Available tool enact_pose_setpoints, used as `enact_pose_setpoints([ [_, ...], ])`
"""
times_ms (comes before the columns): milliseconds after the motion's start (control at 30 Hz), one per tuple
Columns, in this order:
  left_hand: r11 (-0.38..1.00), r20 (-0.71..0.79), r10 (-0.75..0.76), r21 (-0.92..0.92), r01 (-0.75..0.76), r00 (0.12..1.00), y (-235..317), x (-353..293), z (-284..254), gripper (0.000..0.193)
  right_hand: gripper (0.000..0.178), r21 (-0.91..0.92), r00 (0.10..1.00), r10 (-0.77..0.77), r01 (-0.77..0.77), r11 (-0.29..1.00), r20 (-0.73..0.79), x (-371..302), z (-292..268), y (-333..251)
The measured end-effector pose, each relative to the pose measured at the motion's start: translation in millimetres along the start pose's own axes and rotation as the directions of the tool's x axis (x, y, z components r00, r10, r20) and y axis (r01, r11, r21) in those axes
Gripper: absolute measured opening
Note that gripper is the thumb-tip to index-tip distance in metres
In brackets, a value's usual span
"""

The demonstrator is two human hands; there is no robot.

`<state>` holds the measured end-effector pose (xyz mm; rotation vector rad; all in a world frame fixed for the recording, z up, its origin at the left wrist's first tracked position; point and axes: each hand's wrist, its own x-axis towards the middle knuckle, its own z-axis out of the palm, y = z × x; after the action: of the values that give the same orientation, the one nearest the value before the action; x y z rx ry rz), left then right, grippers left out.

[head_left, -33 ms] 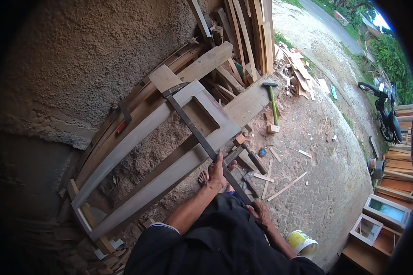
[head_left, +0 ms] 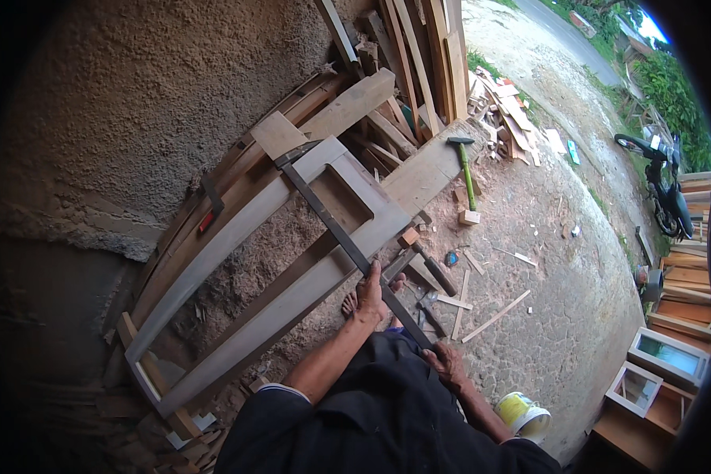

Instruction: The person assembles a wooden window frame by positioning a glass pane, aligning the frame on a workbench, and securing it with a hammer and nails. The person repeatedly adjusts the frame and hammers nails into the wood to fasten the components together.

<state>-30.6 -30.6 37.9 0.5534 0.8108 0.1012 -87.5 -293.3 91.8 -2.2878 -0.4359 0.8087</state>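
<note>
A long dark metal bar clamp (head_left: 336,231) lies slantwise across the panelled end of a pale wooden door frame (head_left: 265,330). Its far jaw (head_left: 296,153) sits at the frame's far edge. My left hand (head_left: 369,295) is closed around the bar just off the frame's near edge. Beside it, the clamp's sliding jaw and round wooden handle (head_left: 436,265) stick out to the right; whether this jaw touches the frame I cannot tell. My right hand (head_left: 449,365) grips the bar's near end, close to my body.
Boards (head_left: 428,175) support the frame. A green-handled hammer (head_left: 469,174) lies at its far right. Pincers (head_left: 430,312), a tape measure (head_left: 451,258) and wood strips (head_left: 496,316) lie on the ground. A bucket (head_left: 521,415) stands right; a rough wall (head_left: 166,103) rises left.
The view has shifted very slightly. Both hands keep the same hold on the bar clamp.
</note>
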Motion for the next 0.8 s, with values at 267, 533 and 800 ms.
enact_pose_setpoints([
  [267, 0.995, -0.032, -0.096, -0.012, 0.095, 0.995, -3.8, 11.3, -1.3, 0.058, 0.042, 0.091, 0.993, -0.116, 0.118, 0.989, -0.026, 28.3, 20.5, 33.5],
  [533, 0.993, -0.173, -0.097, -0.083, 0.083, 0.980, -14.5, 11.4, 0.0, 0.053, 0.039, 0.093, 0.987, -0.153, 0.157, 0.983, -0.048, 26.5, 24.0, 38.1],
  [800, 0.989, -0.166, -0.114, -0.107, 0.097, 0.979, -8.5, 6.3, 0.5, 0.052, 0.037, 0.128, 0.986, -0.165, 0.168, 0.977, -0.038, 26.4, 25.8, 31.5],
])
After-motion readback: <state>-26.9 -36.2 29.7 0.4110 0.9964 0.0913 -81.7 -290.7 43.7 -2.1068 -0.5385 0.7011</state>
